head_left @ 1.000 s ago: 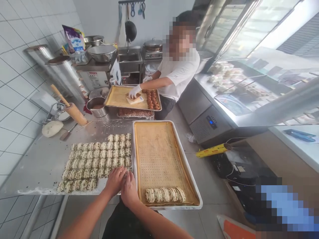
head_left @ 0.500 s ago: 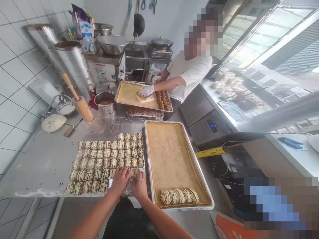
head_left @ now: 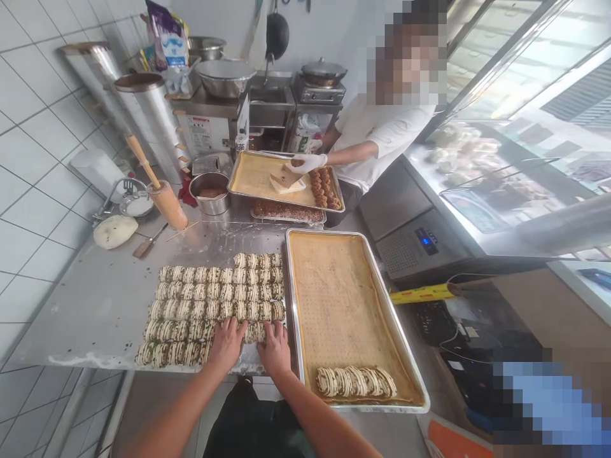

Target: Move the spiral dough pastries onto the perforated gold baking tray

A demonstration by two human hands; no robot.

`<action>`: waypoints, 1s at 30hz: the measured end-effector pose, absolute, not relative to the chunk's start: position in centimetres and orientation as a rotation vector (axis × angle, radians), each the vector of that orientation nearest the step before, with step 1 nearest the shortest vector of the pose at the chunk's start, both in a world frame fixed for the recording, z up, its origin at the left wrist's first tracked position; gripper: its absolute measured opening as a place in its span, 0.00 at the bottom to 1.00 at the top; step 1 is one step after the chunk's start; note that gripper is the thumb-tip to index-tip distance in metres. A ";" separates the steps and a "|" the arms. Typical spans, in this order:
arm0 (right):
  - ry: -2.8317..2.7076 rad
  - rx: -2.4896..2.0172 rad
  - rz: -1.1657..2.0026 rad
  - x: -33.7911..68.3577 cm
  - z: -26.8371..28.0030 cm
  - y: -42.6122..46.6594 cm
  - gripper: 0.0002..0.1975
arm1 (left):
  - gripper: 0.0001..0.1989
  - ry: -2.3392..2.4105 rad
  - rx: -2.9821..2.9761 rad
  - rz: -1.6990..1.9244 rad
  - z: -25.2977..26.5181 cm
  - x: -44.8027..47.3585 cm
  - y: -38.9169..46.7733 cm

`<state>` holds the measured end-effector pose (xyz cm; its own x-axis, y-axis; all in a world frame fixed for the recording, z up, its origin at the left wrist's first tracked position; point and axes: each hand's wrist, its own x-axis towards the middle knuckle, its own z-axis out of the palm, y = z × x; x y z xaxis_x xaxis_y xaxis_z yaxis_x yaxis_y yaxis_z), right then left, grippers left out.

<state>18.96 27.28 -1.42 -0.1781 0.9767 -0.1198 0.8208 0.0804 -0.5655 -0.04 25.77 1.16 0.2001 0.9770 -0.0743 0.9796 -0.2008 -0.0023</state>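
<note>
White wall tiles (head_left: 28, 146) bound the steel table (head_left: 90, 305) at left. On it, rows of striped dough rolls (head_left: 214, 299); our left hand (head_left: 228, 343) and right hand (head_left: 275, 348) rest side by side, flat on the nearest rolls. Rightward, a lined baking tray (head_left: 344, 305), then a glass display case (head_left: 496, 165).

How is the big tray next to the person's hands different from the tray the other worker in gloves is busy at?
The near tray holds one short row of pale striped dough rolls at its front edge; the far tray holds brown pieces along its right side. The near tray lies lengthwise away from the camera, the far tray crosswise. No hand is in the near tray; a gloved hand works over the far one. Both are metal, lined with tan sheets.
</note>
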 end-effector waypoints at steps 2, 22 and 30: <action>-2.072 -1.736 0.785 19.3 -1.0 26.7 0.29 | 0.28 1.924 2.375 -0.077 1.5 0.0 25.3; -2.670 -1.343 0.953 21.4 1.7 30.0 0.26 | 0.32 1.415 2.217 -0.153 2.3 -2.3 27.2; -2.697 -1.265 0.895 35.3 8.1 31.4 0.27 | 0.26 1.310 2.259 -0.071 8.8 10.0 29.3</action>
<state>35.34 31.37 8.05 -0.6689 0.7140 -0.2067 0.6960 0.5039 -0.5116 9.96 29.27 8.81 0.5300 0.7944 -0.2967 0.8217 -0.3945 0.4113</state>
